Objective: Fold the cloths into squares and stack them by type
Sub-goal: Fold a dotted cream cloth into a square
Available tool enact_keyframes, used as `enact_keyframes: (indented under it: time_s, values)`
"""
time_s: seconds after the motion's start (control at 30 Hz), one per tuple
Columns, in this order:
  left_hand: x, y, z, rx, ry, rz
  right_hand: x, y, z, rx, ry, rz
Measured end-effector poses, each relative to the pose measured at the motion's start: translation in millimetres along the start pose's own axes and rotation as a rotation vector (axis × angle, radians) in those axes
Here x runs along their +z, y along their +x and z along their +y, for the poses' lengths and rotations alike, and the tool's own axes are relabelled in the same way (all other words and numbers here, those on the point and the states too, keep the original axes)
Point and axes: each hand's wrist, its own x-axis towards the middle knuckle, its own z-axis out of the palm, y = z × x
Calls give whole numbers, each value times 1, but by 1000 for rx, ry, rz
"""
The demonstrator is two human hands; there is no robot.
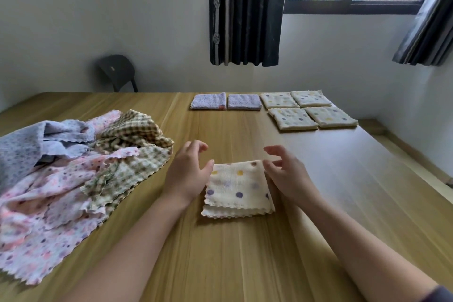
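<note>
Six folded squares already lie at the far side of the bench [245, 252]: two lilac squares [208, 101] side by side, and just beside them four cream squares [293, 119] set out two by two, none yet laid on another. A seventh piece, the dotted cream cloth [239, 189], lies flat on the bench directly in front, folded to a square with its scalloped edges toward the person. Left hand [186, 174] sits against its left edge and right hand [286, 174] against its right edge. The fingers [274, 151] of both hands are apart, loosely curved and lifted clear of the fabric; only the thumbs appear to touch the far corners. Nothing is gripped. Judgement: folding of this piece looks finished, and the step in hand is squaring it up. Next move calls for taking the square by both sides without letting the layers slip, then carrying it to the cream group. Unfolded pile [61, 179] of lilac, pink and checked cloths waits at left, so much of the task remains.
</note>
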Motion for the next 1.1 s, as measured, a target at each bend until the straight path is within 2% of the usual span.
enact_keyframes:
  time_s: [0.07, 0.13, 0.2, 0.27, 0.33, 0.43, 0.57, 0.63, 0.7, 0.8, 0.87, 1.0, 1.03, 1.1]
  values:
    - [-3, -4, 8, 232, -27, -55, 2, 0, 2, -33, -41, 0]
    - [-3, -9, 18, 451, -60, -203, 4, -1, 6, -52, -68, 12]
    - [2, -13, 23, 649, 12, -324, 5, 0, 10, -66, -72, 31]
    - [8, -17, 27, 757, 105, -382, 4, 0, 12, -59, -37, 38]
    - [12, -21, 29, 796, 154, -341, 3, 1, 12, -47, 11, 45]
    - [14, -21, 29, 761, 143, -230, 3, 0, 11, -47, 56, 41]
    - [11, -23, 28, 680, 39, -297, 5, -1, 10, -18, 75, 6]
    - [11, -21, 29, 547, -30, -260, 6, -1, 10, 0, 93, 3]
    - [13, -12, 30, 374, 25, -205, 6, 0, 11, 5, 96, 9]
    - [16, -4, 25, 198, 212, -408, 9, 1, 11, -17, 42, 18]
    - [16, -7, 23, 171, 316, -437, 10, 1, 11, -39, 25, 11]
    - [5, -3, 28, 74, 269, -214, 8, -2, 7, -140, 25, -137]
    - [2, -1, 28, 38, 225, -214, 9, -2, 5, -178, 41, -196]
    - [-1, 1, 27, -56, 105, -317, 11, -3, 3, -256, 97, -271]
